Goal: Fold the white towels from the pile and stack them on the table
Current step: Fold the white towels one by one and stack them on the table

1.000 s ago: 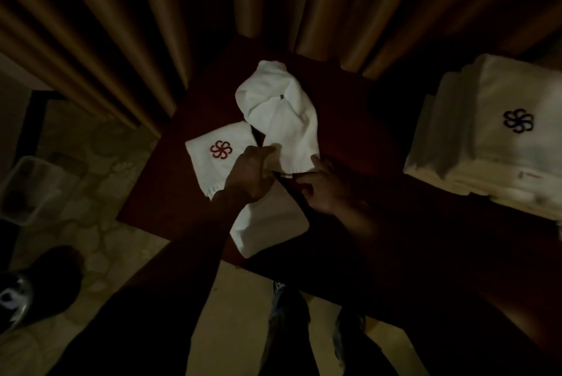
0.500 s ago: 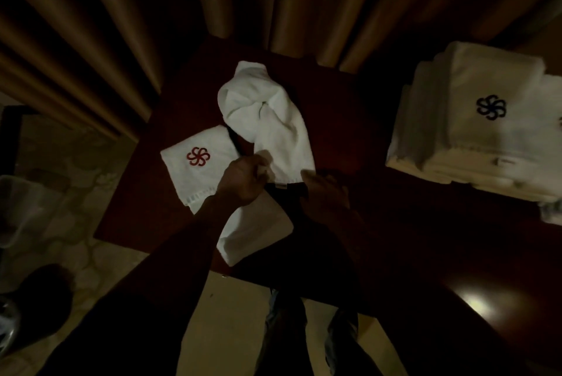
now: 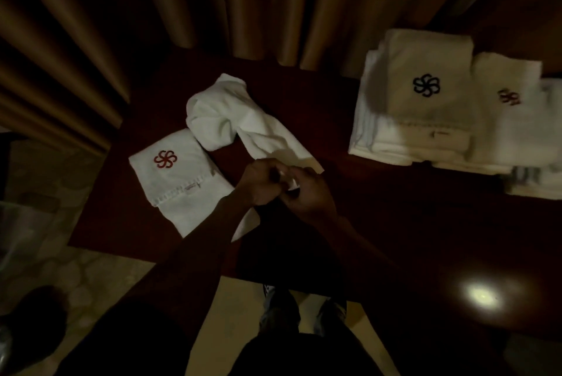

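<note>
"White towel (image 3: 237,120): state position and hold," the inspector asks.

"Bunched on the surface (image 3: 395,223) just beyond both hands, with one end trailing back to them. Left hand (image 3: 261,184) and right hand (image 3: 307,193) meet over the near end, touching or nearly so, fingers curled, each pinching the towel's edge. Judged purpose: bring two corners together to start a fold. Folded towel (image 3: 176,175) (red emblem up) lies just left of the left hand, probably as the base of a new stack. The finished stack (image 3: 425,102) sits well to the right of the right hand."

"Change from half a second ago?"

"Hands were apart along that edge; now they have closed on each other. The bunched end has not shifted against the folded towel. The view has swung right, showing more of the stack."
</note>
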The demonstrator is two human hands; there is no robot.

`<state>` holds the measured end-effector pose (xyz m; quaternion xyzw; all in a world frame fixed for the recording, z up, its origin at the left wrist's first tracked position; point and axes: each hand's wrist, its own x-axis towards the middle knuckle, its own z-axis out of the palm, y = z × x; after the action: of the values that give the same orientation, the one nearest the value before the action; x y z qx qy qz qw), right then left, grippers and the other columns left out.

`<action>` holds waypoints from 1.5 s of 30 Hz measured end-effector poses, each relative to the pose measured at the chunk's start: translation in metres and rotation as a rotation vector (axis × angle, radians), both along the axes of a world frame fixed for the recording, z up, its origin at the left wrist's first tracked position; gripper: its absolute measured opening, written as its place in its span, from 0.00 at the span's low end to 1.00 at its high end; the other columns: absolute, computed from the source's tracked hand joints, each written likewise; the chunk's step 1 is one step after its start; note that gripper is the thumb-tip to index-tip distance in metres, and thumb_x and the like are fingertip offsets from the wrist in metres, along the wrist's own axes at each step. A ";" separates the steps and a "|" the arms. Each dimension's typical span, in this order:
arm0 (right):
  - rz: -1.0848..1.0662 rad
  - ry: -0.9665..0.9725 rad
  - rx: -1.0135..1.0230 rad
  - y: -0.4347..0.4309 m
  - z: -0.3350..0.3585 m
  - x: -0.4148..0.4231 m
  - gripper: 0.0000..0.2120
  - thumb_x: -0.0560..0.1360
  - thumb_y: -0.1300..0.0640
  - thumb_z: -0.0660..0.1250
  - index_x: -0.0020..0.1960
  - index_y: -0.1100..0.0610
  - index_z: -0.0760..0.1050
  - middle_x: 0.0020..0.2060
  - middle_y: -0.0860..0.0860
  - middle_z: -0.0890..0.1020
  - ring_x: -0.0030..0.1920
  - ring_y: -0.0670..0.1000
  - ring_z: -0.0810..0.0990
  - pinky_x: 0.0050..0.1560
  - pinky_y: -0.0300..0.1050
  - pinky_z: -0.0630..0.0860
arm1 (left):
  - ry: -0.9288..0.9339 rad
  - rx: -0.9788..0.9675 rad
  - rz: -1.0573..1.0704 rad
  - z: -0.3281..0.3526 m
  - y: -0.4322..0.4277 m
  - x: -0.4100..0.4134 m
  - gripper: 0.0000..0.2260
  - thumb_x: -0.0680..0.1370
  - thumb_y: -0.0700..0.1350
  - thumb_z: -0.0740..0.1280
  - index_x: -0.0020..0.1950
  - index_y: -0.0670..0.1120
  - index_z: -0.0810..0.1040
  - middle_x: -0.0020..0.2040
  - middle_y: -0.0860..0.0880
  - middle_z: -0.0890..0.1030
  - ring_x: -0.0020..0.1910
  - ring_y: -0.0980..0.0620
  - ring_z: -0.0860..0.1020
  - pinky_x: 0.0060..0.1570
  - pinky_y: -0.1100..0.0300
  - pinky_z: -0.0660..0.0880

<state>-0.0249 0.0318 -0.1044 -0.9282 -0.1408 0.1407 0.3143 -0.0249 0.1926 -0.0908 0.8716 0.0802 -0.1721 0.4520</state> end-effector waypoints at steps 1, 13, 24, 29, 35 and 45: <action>-0.004 -0.023 -0.023 -0.011 -0.001 0.000 0.14 0.74 0.47 0.68 0.54 0.54 0.80 0.43 0.53 0.80 0.42 0.54 0.80 0.40 0.46 0.73 | 0.040 -0.063 -0.004 0.003 -0.011 0.000 0.11 0.69 0.47 0.79 0.49 0.52 0.83 0.49 0.57 0.83 0.50 0.61 0.80 0.49 0.69 0.75; -0.054 0.280 -0.579 -0.194 -0.003 -0.031 0.13 0.80 0.52 0.64 0.63 0.53 0.75 0.62 0.52 0.75 0.66 0.59 0.72 0.61 0.53 0.75 | 0.043 0.476 -0.188 -0.024 -0.126 -0.033 0.23 0.72 0.49 0.68 0.67 0.49 0.74 0.63 0.45 0.72 0.63 0.43 0.72 0.60 0.49 0.74; -0.185 0.345 -0.433 -0.328 -0.001 -0.056 0.34 0.71 0.29 0.64 0.64 0.54 0.76 0.64 0.56 0.75 0.65 0.62 0.73 0.62 0.59 0.75 | 0.009 0.620 -0.264 -0.040 -0.207 -0.054 0.24 0.75 0.52 0.66 0.71 0.53 0.68 0.69 0.47 0.66 0.69 0.43 0.64 0.59 0.43 0.74; -0.199 0.346 -0.514 -0.348 -0.011 -0.051 0.34 0.75 0.28 0.55 0.62 0.56 0.76 0.62 0.58 0.77 0.61 0.61 0.76 0.63 0.58 0.73 | -0.008 0.683 -0.310 -0.044 -0.221 -0.062 0.18 0.76 0.50 0.64 0.66 0.53 0.71 0.66 0.48 0.68 0.65 0.42 0.66 0.56 0.42 0.75; -0.143 0.232 -0.571 -0.360 -0.012 -0.069 0.17 0.77 0.44 0.67 0.60 0.54 0.75 0.60 0.53 0.73 0.64 0.59 0.69 0.57 0.55 0.75 | -0.050 0.709 -0.302 -0.042 -0.236 -0.066 0.11 0.76 0.53 0.64 0.57 0.52 0.76 0.60 0.48 0.73 0.61 0.43 0.71 0.57 0.44 0.73; -0.401 -0.116 -0.170 -0.369 0.002 -0.067 0.05 0.80 0.59 0.64 0.52 0.60 0.76 0.48 0.57 0.81 0.51 0.60 0.79 0.47 0.52 0.76 | 0.031 0.861 -0.529 -0.036 -0.221 -0.054 0.19 0.81 0.53 0.60 0.71 0.52 0.65 0.67 0.48 0.74 0.68 0.44 0.70 0.68 0.41 0.62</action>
<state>-0.0917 -0.3370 -0.1025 -0.9674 0.0408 0.0331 0.2477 -0.0793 -0.0285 -0.1263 0.9667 -0.0731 -0.2449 -0.0085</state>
